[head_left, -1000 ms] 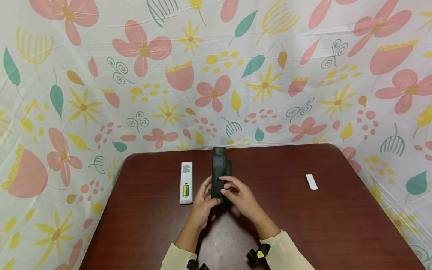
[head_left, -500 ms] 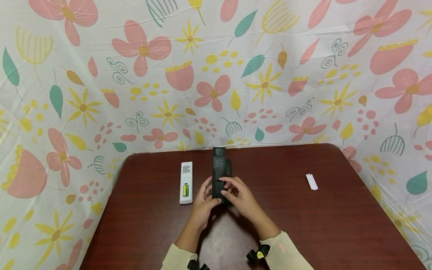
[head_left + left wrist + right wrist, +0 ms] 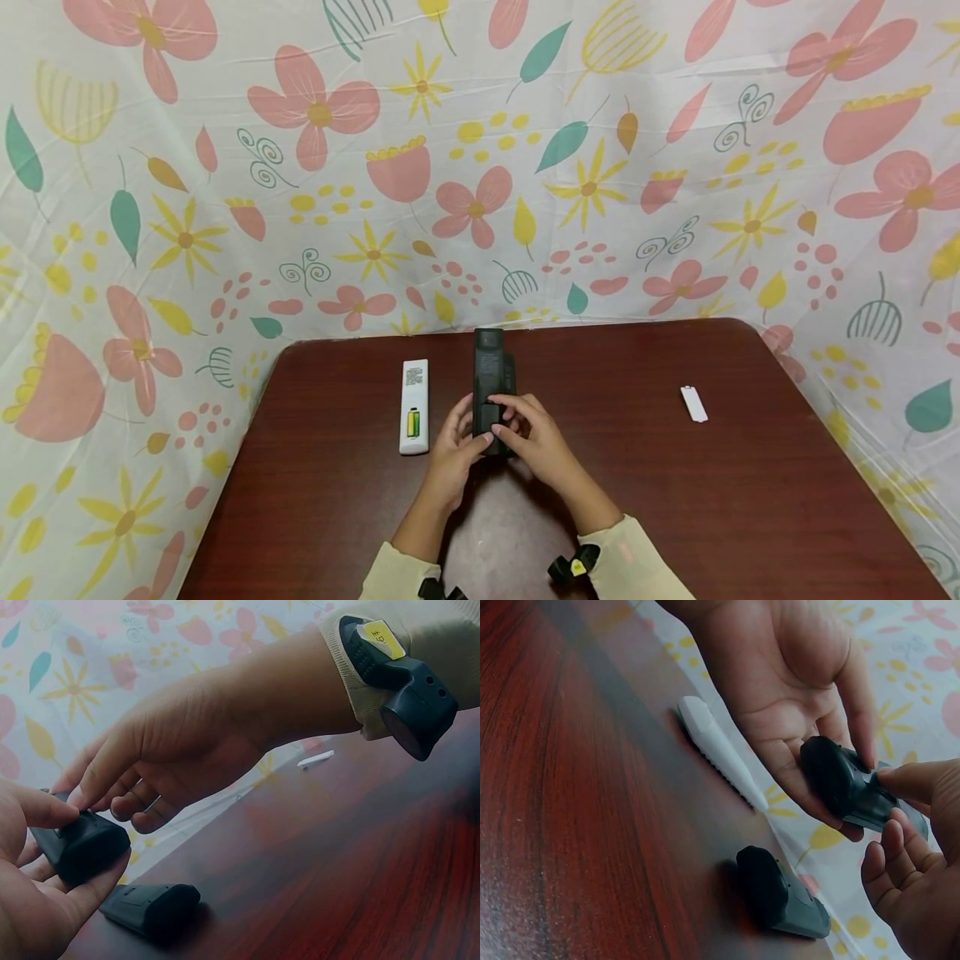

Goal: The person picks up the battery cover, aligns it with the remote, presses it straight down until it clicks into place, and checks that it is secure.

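Observation:
My left hand [image 3: 452, 458] holds a black remote control [image 3: 489, 367] tilted up above the table, its back facing me. My left thumb lies along its lower end. The right hand [image 3: 538, 437] has its index finger and thumb at the two ends of the remote's battery cover [image 3: 491, 415], pinching it; its other fingers are curled. In the right wrist view a second black remote control [image 3: 784, 892] lies on the table beyond the held one. A white remote control [image 3: 414, 383] lies face down to the left, with a green and yellow battery [image 3: 413, 422] in its uncovered compartment.
A small white battery cover [image 3: 693, 404] lies on the right part of the dark red wooden table [image 3: 615, 367]. A floral cloth [image 3: 480, 150] hangs along the back and sides. Black cameras sit on both wrists, one [image 3: 576, 564] at the right sleeve.
The held black remote control has shifted down very slightly, with my left thumb a little further over its lower end. Both hands otherwise keep their places.

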`<state>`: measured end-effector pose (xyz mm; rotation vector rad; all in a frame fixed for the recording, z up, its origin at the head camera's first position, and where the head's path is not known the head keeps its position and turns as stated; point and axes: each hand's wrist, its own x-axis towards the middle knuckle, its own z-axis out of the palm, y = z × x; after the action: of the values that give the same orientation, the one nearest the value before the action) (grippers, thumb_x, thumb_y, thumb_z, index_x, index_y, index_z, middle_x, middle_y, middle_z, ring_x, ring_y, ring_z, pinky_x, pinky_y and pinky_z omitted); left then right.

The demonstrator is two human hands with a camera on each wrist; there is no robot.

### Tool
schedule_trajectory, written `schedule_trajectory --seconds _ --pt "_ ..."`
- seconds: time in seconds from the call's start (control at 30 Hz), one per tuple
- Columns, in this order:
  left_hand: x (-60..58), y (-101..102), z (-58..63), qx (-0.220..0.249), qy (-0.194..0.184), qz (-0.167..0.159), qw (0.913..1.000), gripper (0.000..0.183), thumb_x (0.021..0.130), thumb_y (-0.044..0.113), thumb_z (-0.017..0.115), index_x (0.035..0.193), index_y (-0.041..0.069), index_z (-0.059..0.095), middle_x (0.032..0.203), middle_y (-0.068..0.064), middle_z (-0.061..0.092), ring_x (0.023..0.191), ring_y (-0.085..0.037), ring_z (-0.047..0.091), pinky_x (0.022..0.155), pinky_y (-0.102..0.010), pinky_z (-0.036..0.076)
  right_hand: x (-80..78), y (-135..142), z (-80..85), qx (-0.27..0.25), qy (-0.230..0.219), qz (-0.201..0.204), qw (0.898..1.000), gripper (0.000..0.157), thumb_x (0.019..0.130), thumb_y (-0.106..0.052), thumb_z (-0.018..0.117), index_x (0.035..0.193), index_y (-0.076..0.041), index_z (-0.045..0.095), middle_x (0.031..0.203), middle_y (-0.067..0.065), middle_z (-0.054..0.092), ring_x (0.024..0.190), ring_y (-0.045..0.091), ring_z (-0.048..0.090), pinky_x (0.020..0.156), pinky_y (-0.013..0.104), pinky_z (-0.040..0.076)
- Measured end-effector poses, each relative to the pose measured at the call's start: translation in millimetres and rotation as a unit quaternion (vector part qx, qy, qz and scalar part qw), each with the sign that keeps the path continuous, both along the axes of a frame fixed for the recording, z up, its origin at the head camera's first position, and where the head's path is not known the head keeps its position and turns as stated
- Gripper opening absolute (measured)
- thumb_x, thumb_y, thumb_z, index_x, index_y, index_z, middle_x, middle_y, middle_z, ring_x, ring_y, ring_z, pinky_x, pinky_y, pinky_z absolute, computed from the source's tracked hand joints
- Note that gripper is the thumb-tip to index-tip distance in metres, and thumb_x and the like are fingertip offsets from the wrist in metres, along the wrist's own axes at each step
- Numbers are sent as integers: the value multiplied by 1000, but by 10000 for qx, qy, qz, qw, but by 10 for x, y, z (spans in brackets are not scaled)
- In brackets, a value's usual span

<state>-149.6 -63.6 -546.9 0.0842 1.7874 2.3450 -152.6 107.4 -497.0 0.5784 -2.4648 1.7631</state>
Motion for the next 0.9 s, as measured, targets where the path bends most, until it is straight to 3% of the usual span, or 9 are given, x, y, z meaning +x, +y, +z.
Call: schedule_trajectory --seconds 0.27,0.4,0.53,0.7,0.9 --pt "4 11 -15 -60 -87 33 9999 71 96 7 64 157 24 32 150 -15 49 119 -21 63 87 -31 55 10 14 -5 -17 25 -55 10000 39 92 -2 70 131 -2 63 101 27 54 79 16 51 71 22 47" --pt "3 12 -20 -81 -64 47 9999 71 96 8 64 158 22 32 150 -16 48 120 -22 63 88 -31 55 -1 14 -23 -39 63 -49 10000 40 91 -1 71 131 -2 63 101 28 55 80 26 52 70 22 47" --pt "4 9 -9 -71 -77 68 9999 71 96 8 64 158 22 32 150 -16 48 120 -22 63 88 -31 55 -57 6 -145 -47 4 -242 9997 45 92 -1 70 136 -2 59 106 28 55 83 35 53 70 23 46" --pt "6 8 14 -66 -134 115 9998 71 95 7 65 157 23 34 149 -16 50 118 -21 63 86 -31 55 -120 -6 -283 -100 -276 -679 9973 54 95 -7 69 146 -7 50 119 24 56 87 24 54 73 23 46" --pt "15 13 25 -66 -171 79 9998 72 94 6 66 156 24 34 148 -14 50 120 -20 63 83 -30 54 -125 3 -319 -335 -732 -627 9948 61 98 -21 68 153 -20 42 129 14 58 95 19 58 81 23 46"
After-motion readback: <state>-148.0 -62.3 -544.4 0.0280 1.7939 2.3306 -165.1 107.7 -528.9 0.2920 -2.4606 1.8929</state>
